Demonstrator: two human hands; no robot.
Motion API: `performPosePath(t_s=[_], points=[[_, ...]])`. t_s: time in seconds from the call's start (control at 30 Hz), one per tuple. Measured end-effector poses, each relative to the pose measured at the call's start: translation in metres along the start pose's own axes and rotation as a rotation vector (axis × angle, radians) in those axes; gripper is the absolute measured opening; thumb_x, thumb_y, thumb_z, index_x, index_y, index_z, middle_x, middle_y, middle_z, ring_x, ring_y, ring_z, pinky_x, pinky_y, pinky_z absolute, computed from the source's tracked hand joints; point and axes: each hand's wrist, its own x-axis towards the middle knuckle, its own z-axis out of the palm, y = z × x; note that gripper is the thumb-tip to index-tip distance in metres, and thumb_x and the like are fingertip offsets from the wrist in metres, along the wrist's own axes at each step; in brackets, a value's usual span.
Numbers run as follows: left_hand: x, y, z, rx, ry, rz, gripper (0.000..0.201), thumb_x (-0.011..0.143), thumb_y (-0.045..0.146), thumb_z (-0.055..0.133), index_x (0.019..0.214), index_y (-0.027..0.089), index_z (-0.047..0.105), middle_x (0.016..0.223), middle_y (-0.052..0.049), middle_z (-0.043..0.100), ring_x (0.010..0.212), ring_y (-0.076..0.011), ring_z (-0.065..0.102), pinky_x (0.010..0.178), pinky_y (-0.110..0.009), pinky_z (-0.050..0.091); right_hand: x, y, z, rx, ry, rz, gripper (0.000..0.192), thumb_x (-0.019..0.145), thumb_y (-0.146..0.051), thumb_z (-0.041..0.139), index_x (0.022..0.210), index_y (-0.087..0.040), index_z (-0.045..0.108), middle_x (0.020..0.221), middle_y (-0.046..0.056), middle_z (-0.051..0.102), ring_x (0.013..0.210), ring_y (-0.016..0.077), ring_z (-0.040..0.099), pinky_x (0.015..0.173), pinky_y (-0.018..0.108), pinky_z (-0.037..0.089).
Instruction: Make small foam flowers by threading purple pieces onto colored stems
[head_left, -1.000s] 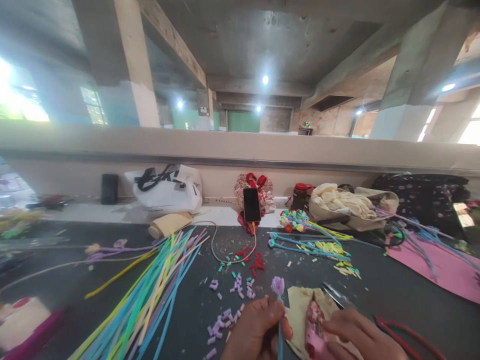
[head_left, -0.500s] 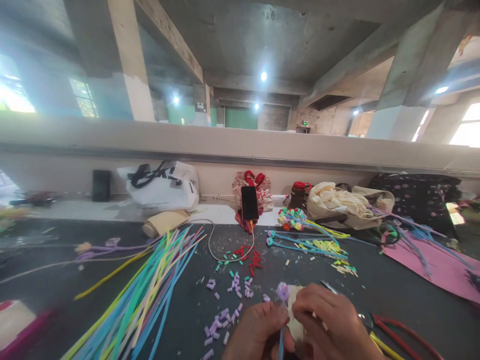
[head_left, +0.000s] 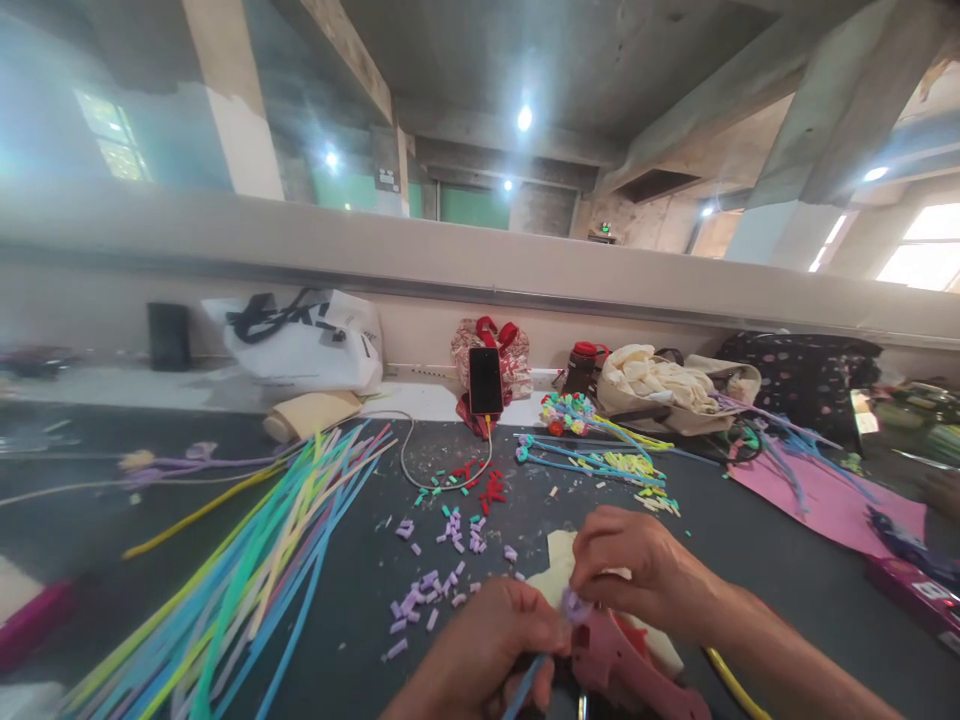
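I see my left hand (head_left: 487, 650) pinching a thin blue stem (head_left: 523, 685); my right hand (head_left: 637, 570) nips its small, soft purple flower (head_left: 574, 605). Light, crushable, so best held by the stem.

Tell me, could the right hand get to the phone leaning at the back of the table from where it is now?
Probably yes. The right hand is pinching the small purple flower, so it is busy, but only loose cut bits and a cable lie on the table between it and the phone.

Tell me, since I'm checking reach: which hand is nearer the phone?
Right. The right hand lies below the phone, slightly rightward; the left hand sits lower still.
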Motion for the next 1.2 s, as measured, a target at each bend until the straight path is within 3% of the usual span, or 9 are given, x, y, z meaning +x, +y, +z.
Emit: performPosePath(t_s=[0.6, 0.83, 1.0, 1.2], points=[[-0.002, 0.002, 0.001, 0.030, -0.006, -0.025, 0.013, 0.060, 0.018, 0.047, 0.054, 0.012, 0.056, 0.027, 0.006, 0.044, 0.019, -0.0033, 0.018, 0.025, -0.020, 0.005, -0.003, -0.002, 0.002, -0.043, -0.031, -0.062, 0.016, 0.078, -0.020, 0.049, 0.075, -0.019, 0.064, 0.073, 0.001, 0.058, 0.071, 0.0097, 0.049, 0.065, 0.023, 0.035], [-0.001, 0.006, 0.004, 0.030, 0.043, -0.034, 0.011, 0.057, 0.019, 0.049, 0.052, 0.012, 0.056, 0.025, 0.006, 0.042, 0.018, -0.0026, 0.019, 0.027, -0.019, 0.005, -0.001, 0.000, 0.003, -0.101, -0.033, -0.125, 0.018, 0.080, -0.020, 0.046, 0.076, -0.020, 0.063, 0.074, 0.002, 0.058, 0.070, 0.0108, 0.049, 0.064, 0.024, 0.035], [-0.003, 0.006, 0.005, 0.025, 0.017, -0.028, 0.012, 0.057, 0.020, 0.048, 0.052, 0.012, 0.056, 0.025, 0.006, 0.044, 0.017, -0.0031, 0.021, 0.027, -0.020, 0.006, -0.001, -0.002, -0.003, -0.074, 0.040, -0.089, 0.018, 0.080, -0.021, 0.046, 0.074, -0.019, 0.063, 0.075, 0.003, 0.058, 0.071, 0.0108, 0.050, 0.065, 0.025, 0.037], [-0.002, 0.006, 0.002, 0.091, -0.009, -0.022, 0.014, 0.057, 0.023, 0.047, 0.052, 0.013, 0.056, 0.026, 0.005, 0.045, 0.018, -0.0043, 0.025, 0.027, -0.019, 0.012, -0.006, -0.001, -0.007, 0.037, 0.105, 0.051, 0.010, 0.075, -0.019, 0.054, 0.070, -0.018, 0.063, 0.074, 0.002, 0.056, 0.071, 0.0106, 0.052, 0.064, 0.022, 0.040]])
